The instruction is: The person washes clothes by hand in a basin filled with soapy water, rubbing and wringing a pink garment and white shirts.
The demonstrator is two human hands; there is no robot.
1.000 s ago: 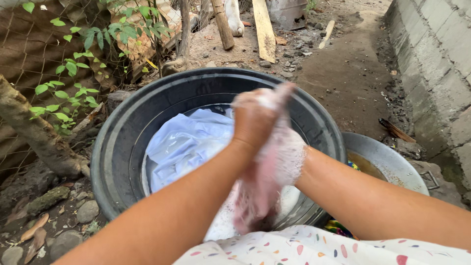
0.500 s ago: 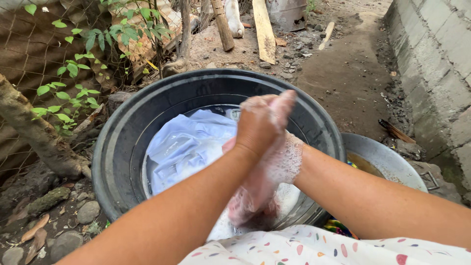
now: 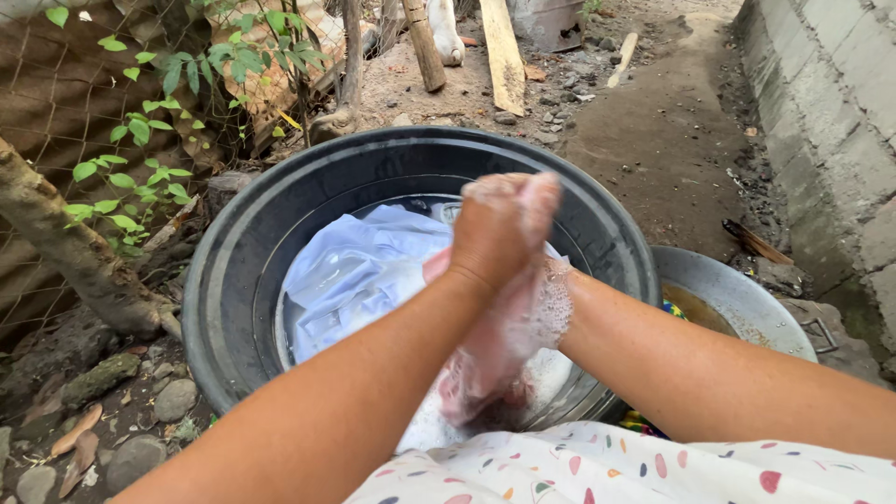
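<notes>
My left hand (image 3: 499, 224) and my right hand (image 3: 541, 303) are pressed together over a big black plastic basin (image 3: 233, 280), both covered in soap suds. Between them they grip a wet pink cloth (image 3: 481, 359) that hangs down into the suds near the basin's near wall. A pale blue garment (image 3: 350, 271) lies soaking in the soapy water on the basin's left side. My right hand is mostly hidden behind the left hand and the foam.
A metal basin (image 3: 747, 303) with brownish water and a colourful cloth stands to the right. A concrete block wall (image 3: 831, 112) runs along the right. Wire fence with green leaves (image 3: 140, 121), a log (image 3: 70, 252), stones and wooden planks (image 3: 499, 56) lie left and behind.
My hands have rubbed the pink cloth back and forth, the left hand sliding slightly down and to the right. The view has tilted a little downward.
</notes>
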